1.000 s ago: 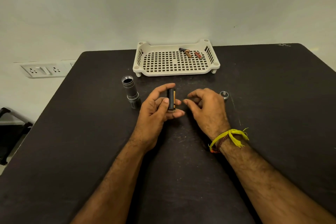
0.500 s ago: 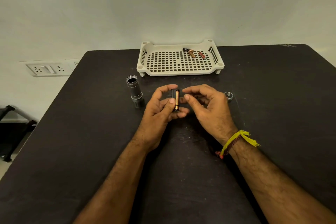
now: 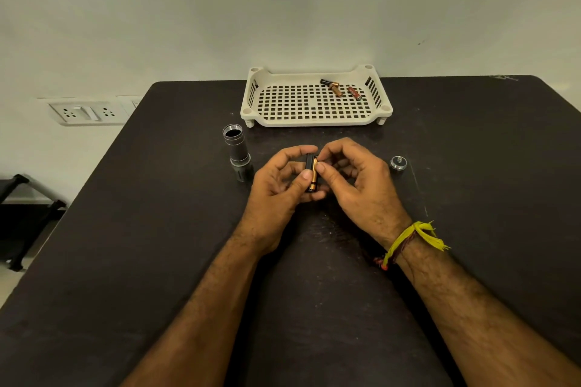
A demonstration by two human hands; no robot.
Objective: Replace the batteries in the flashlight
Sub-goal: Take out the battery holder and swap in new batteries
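Note:
My left hand [image 3: 276, 185] grips a black battery holder [image 3: 309, 163] upright above the table's middle. A copper-and-black battery [image 3: 313, 178] sits in the holder's front slot. My right hand [image 3: 355, 181] pinches that battery between thumb and forefinger. The grey flashlight body [image 3: 237, 152] stands on its head to the left of my hands, its open end up. Its silver tail cap [image 3: 398, 163] lies on the table to the right. Three more batteries [image 3: 341, 88] lie in the back right of the white tray [image 3: 314, 121].
The dark table [image 3: 157, 229] runs to a wall at the back, where the perforated tray stands on short legs. A wall socket plate [image 3: 85, 111] is off the table's left edge. A black frame [image 3: 22, 217] stands on the floor at the far left.
My right hand has moved left from beside the holder and closed its thumb and forefinger on the battery in it. The holder has turned so the battery faces me.

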